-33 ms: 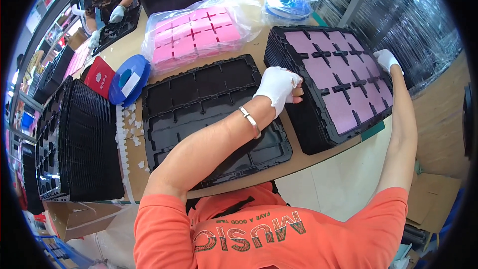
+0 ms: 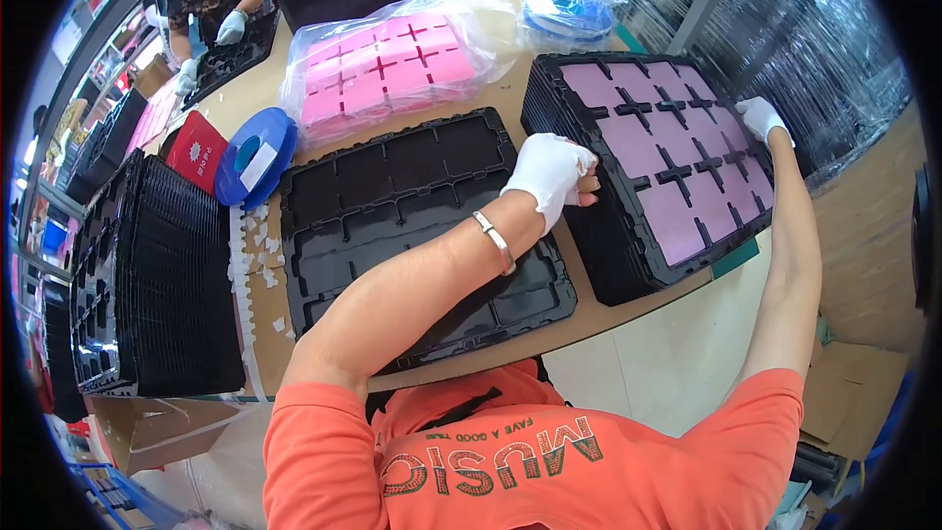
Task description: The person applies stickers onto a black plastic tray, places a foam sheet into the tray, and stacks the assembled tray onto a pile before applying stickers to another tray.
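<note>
A stack of black plastic trays [image 2: 597, 240] stands on the table to the right, its top tray lined with pale purple sheets between black cross-shaped dividers. My left hand [image 2: 552, 175], in a white glove with bare fingertips, is closed at the left edge of that stack's top tray. Across from it, my right hand [image 2: 761, 120], also gloved, grips the tray's right edge; some of its fingers are hidden. Under my left forearm lies a black divided tray [image 2: 392, 172] with nothing in its compartments.
A tall stack of black trays [image 2: 186, 285] rises at the left, beside a blue spool [image 2: 257, 159] and a red card [image 2: 196, 152]. Pink sheets [image 2: 383, 69] in clear plastic and bagged blue spools [image 2: 569, 12] lie farther back. A co-worker's gloved hand [image 2: 232, 27] touches another tray.
</note>
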Demonstrator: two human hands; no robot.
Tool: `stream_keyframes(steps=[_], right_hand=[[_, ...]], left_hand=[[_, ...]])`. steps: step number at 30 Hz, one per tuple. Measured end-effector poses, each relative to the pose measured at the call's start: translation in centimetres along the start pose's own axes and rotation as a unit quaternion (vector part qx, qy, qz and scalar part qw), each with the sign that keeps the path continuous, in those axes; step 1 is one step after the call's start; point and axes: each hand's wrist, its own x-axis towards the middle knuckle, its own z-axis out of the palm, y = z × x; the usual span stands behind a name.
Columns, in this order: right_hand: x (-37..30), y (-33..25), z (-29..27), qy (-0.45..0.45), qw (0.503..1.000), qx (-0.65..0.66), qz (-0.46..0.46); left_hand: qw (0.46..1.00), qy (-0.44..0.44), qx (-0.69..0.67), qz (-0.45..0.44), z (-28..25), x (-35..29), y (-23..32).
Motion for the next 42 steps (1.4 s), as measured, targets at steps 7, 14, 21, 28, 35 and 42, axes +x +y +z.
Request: stream_keyframes(steps=[7, 14, 21, 28, 35, 42], right_hand=[[5.3, 2.4, 2.1, 0.025, 0.966, -0.212, -0.146], [2.0, -6.3, -0.2, 0.292, 0.896, -0.131, -0.307], [-15.7, -29.1, 1.0, 0.230, 0.827, -0.006, -0.512], [-19.1, -40.3, 5.2, 0.137, 0.805, -0.090, -0.569], [-17.7, -44.0, 11.1, 0.079, 0.795, -0.009, -0.602], [-23.0, -46.4, 11.8, 0.006, 0.752, -0.057, -0.656]], left_hand=[[0.998, -0.070, 0.007, 0.004, -1.8, 2.2, -1.7], [0.942, -0.079, 0.276, 0.172, -5.7, -12.6, 2.7], [0.812, 0.438, 0.232, 0.309, -29.6, -14.9, 3.9], [0.924, 0.356, -0.033, 0.137, -36.9, -13.0, 3.7], [0.765, 0.485, 0.319, 0.278, -33.1, -18.5, 3.2], [0.483, 0.559, 0.672, 0.048, -29.6, -28.8, -6.7]])
